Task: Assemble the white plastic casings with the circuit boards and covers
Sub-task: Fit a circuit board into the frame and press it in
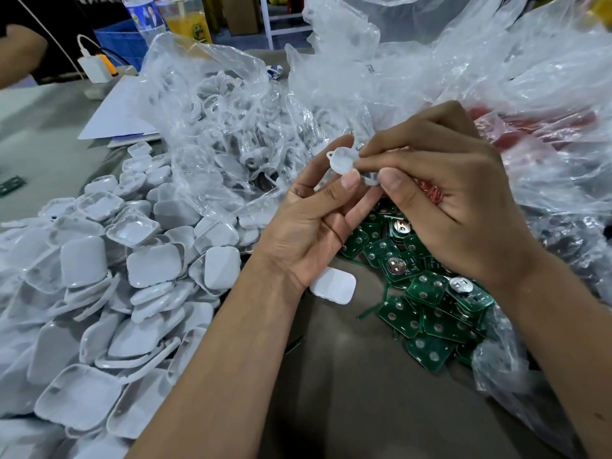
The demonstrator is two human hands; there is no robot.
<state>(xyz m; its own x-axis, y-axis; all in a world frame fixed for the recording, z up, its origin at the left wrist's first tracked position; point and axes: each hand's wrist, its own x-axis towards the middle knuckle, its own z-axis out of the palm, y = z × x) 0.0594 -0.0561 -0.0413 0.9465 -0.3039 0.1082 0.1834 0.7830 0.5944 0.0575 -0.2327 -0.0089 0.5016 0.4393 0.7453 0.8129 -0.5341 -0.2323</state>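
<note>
A small translucent white plastic piece [344, 162] with a little loop is held up in the middle of the view. My left hand [314, 223] pinches it from below between thumb and fingers. My right hand [443, 200] pinches its right side with thumb and forefinger. A big heap of white square casings [132, 260] covers the table on the left. Green circuit boards [427, 289], some with round metal cells, lie in a pile under my right hand. One white casing [334, 286] lies alone below my left wrist.
Clear plastic bags [231, 127] with more white parts rise behind the heap; another crumpled bag [496, 77] holds red parts at the right. Bottles [145, 18], a white charger [94, 67] and another person's arm [20, 54] are at the far left back. Grey table surface [347, 376] shows between my forearms.
</note>
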